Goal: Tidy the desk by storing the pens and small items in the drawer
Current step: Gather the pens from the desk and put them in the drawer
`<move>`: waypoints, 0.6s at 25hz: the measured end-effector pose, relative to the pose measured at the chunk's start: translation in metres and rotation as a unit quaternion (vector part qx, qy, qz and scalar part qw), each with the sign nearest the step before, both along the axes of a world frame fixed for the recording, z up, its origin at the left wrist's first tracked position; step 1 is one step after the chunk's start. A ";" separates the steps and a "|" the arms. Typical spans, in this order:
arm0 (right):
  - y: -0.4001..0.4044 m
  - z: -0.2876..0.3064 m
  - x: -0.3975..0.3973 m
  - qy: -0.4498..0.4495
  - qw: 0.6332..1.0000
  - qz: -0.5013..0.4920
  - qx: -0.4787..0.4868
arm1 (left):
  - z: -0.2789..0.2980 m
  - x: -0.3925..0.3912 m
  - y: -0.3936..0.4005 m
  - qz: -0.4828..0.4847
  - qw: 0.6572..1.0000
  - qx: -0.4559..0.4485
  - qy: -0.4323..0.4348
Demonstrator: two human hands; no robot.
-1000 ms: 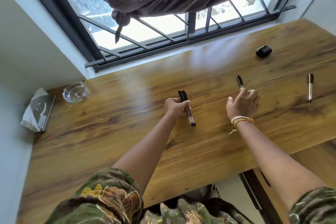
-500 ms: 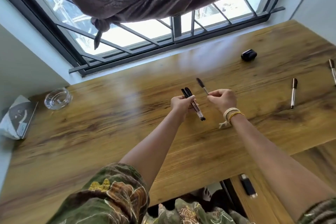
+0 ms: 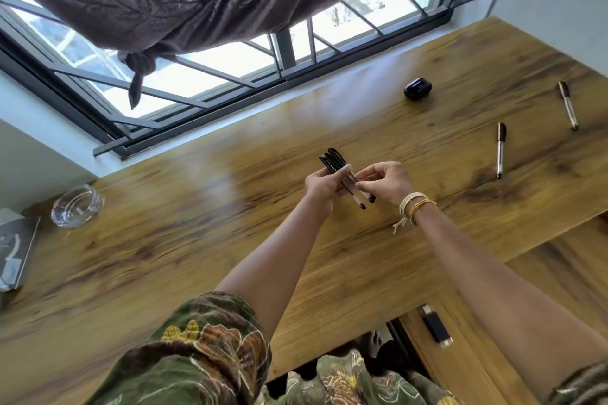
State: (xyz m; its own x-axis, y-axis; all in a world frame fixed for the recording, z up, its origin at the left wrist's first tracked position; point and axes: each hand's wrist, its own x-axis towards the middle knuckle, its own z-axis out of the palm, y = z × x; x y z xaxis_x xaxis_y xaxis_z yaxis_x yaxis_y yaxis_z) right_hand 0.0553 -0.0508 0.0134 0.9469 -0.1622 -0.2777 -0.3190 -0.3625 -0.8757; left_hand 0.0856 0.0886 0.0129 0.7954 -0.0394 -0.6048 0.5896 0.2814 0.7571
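Your left hand [image 3: 320,186] grips a bundle of pens [image 3: 342,176] above the desk [image 3: 197,223], caps pointing away. Your right hand [image 3: 386,182] pinches their near ends. Two markers [image 3: 500,149] lie well right, nearer it.

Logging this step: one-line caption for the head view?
Both hands, left hand and right hand, bunch black-capped pens above the wooden desk; two markers remain.

Short sleeves [image 3: 210,342], dark green w/ yellow & brown floral print, same fabric at lap. Bare forearms. Right wrist: cream cord bracelet [image 3: 409,207] wrapped several times w/ loose tail, plus thin orange-yellow band [image 3: 422,206].
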 end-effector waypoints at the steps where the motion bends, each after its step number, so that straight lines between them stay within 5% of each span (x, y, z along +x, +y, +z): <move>1: -0.006 0.001 0.001 0.007 1.000 0.009 -0.004 | -0.001 0.001 -0.003 -0.002 1.000 -0.003 0.001; 4: -0.032 0.000 0.007 -0.027 0.990 -0.080 -0.109 | 0.000 0.003 -0.009 0.002 1.000 -0.015 0.007; 7: -0.070 -0.007 0.012 -0.043 0.936 -0.230 -0.264 | -0.002 0.008 -0.016 0.005 1.000 -0.025 0.013; 10: -0.102 -0.018 0.013 0.001 0.891 -0.231 -0.392 | -0.004 0.011 -0.023 0.002 1.000 -0.021 0.015; 15: -0.121 -0.023 0.013 0.026 0.855 -0.291 -0.429 | -0.006 0.018 -0.031 -0.005 1.000 -0.008 0.013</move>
State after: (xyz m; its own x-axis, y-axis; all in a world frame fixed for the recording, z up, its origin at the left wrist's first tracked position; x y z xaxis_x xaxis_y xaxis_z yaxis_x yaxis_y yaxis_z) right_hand 0.0681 -0.1715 -0.0096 0.6256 -0.7675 0.1401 -0.6949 -0.6298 -0.3471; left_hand 0.1034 0.0574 0.0071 0.7794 -0.0573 -0.6239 0.6114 0.2871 0.7374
